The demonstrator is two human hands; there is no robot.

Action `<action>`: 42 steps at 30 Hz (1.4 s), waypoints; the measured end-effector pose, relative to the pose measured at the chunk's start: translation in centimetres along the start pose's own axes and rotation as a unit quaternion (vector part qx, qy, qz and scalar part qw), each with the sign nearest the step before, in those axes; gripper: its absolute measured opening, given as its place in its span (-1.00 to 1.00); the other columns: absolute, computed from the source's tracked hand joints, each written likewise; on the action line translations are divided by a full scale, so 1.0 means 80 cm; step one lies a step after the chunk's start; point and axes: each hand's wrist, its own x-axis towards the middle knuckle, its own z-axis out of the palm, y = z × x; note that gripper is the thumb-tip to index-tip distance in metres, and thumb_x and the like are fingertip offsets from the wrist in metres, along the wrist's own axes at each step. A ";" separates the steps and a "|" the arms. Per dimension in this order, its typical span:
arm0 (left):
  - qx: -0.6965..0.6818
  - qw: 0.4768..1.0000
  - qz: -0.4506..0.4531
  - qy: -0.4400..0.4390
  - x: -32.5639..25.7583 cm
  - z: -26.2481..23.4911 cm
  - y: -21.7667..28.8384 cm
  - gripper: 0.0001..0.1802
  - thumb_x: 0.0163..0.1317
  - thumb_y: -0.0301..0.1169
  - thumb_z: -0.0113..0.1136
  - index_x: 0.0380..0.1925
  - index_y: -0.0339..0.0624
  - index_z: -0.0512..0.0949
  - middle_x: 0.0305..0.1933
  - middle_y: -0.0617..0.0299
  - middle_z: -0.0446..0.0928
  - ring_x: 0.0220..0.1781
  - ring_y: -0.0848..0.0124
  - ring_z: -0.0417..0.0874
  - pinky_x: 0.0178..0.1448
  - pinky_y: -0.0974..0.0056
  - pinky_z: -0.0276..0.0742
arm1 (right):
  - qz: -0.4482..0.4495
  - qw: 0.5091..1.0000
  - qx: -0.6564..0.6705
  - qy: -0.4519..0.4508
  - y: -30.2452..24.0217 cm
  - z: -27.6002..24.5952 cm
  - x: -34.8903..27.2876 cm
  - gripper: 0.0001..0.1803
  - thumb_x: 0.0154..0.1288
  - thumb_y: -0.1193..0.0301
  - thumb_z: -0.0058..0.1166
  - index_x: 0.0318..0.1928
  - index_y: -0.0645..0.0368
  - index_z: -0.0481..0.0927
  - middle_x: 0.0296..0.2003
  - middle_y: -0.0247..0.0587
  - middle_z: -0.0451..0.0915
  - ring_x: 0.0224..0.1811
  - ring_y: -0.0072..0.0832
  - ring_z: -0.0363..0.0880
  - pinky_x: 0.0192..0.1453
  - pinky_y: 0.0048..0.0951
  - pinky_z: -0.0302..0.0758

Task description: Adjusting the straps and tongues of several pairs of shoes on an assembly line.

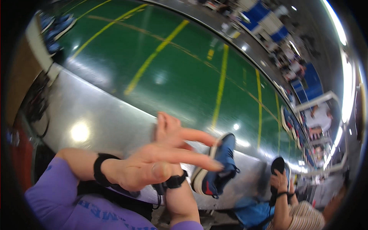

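Note:
My left hand (149,165) reaches across from the left, thumb and fingers stretched out and apart. Its fingertips overlap a dark blue shoe (227,159) with a white sole and a red patch near the heel; whether they touch it, I cannot tell. The shoe rests on the metal ledge (103,115), tilted, its opening turned to the right. Behind the left hand is my right hand (165,124), mostly hidden; its forearm rises from the lower edge. Black bands circle both wrists.
Beyond the ledge runs a green conveyor belt (180,76) with yellow lines. Blue shoes (57,28) sit at its far left, and more shoes (289,124) at the right. At lower right a co-worker's hand (281,180) holds a dark shoe (277,165).

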 end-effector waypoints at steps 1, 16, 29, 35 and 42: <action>-0.094 0.995 -0.009 -0.020 0.007 0.008 0.014 -0.08 0.32 0.33 -0.39 0.05 -0.35 0.54 0.41 -0.16 0.09 0.23 0.15 0.27 0.32 0.06 0.09 | 0.011 1.000 -0.020 -0.013 0.016 -0.001 0.005 -0.73 0.37 0.27 -0.02 -0.08 0.13 0.60 -0.13 -0.04 0.59 0.04 -0.16 0.42 0.12 -0.18 0.33; 0.277 0.910 0.293 0.098 -0.010 0.009 0.032 -0.41 0.46 -0.18 -0.17 0.39 -0.21 0.11 0.36 0.11 0.25 0.34 0.28 0.34 0.41 0.15 0.26 | 0.058 0.996 -0.048 -0.052 0.004 0.005 0.003 -0.77 0.36 0.35 0.03 -0.13 0.20 0.66 -0.16 -0.10 0.59 0.02 -0.28 0.45 0.11 -0.34 0.40; 0.105 0.959 0.257 0.066 0.005 -0.012 0.047 -0.49 0.42 -0.12 -0.10 0.20 -0.23 0.22 0.20 0.16 0.31 0.24 0.35 0.36 0.33 0.21 0.25 | 0.056 0.996 -0.040 -0.064 0.000 0.009 0.003 -0.78 0.36 0.37 0.01 -0.15 0.21 0.66 -0.14 -0.14 0.61 0.04 -0.29 0.43 0.12 -0.33 0.39; 0.015 0.973 0.226 0.045 0.005 -0.014 0.048 -0.51 0.40 -0.09 -0.07 0.12 -0.23 0.26 0.13 0.19 0.34 0.19 0.39 0.36 0.30 0.24 0.25 | 0.023 0.996 -0.055 -0.072 -0.002 0.017 0.001 -0.79 0.35 0.37 0.02 -0.17 0.20 0.66 -0.14 -0.17 0.62 0.04 -0.30 0.43 0.13 -0.33 0.39; -0.097 0.978 0.182 0.026 0.001 -0.023 0.051 -0.53 0.39 -0.05 -0.03 0.02 -0.24 0.32 0.04 0.22 0.37 0.13 0.43 0.38 0.26 0.27 0.25 | 0.016 0.996 -0.056 -0.070 0.001 0.016 0.002 -0.80 0.35 0.38 0.03 -0.17 0.19 0.65 -0.13 -0.17 0.62 0.03 -0.31 0.43 0.09 -0.34 0.41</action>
